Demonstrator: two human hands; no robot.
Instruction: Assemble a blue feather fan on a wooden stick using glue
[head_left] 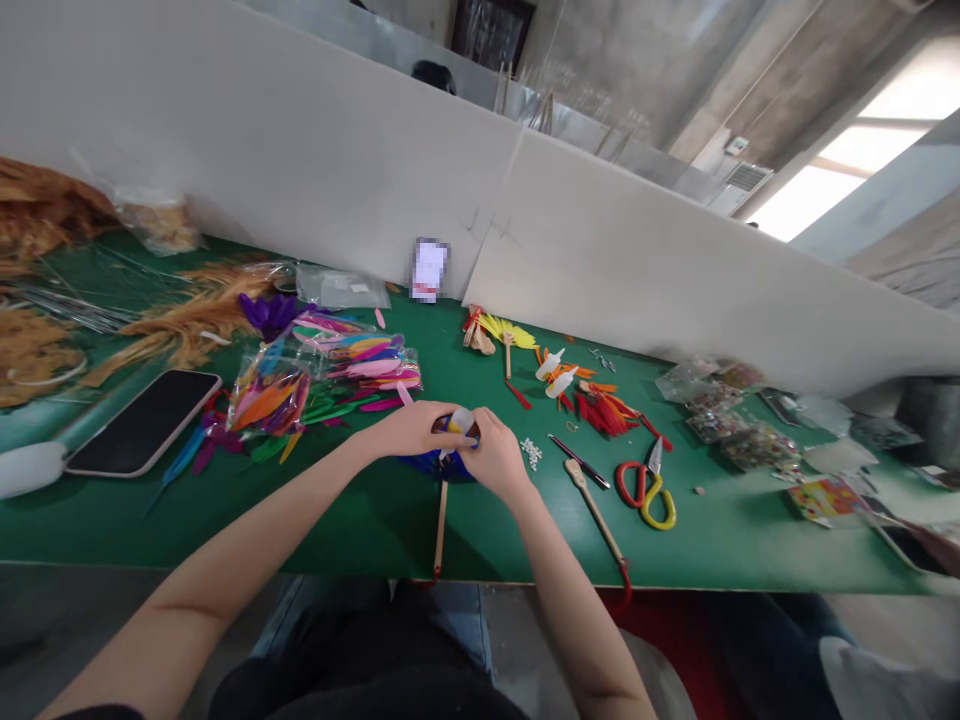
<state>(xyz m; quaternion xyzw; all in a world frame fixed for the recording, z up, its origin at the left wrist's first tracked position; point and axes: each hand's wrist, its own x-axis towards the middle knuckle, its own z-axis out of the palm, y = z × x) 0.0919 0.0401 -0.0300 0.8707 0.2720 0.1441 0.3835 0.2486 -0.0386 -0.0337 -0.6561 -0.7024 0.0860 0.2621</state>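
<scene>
My left hand (412,430) and my right hand (501,458) meet over a blue feather fan (420,463) near the table's front. Its wooden handle (441,530) points towards me and ends in a red cord. Between the curled fingers shows a small whitish bottle (462,420), with my left thumb and fingers closed about it. My right fingers are bent in against the same spot, and what they grip is hidden. Close to my right hand lie small white beads (531,454), a dark pen (577,460) and a wooden fan handle (595,510).
Bagged coloured feathers (367,365) and a phone (142,423) lie to the left. Scissors (646,490), two glue bottles (561,382), red-orange feathers (604,410) and a yellow feather fan (510,335) are right of the middle. A white partition (360,170) rises behind the green table (337,530).
</scene>
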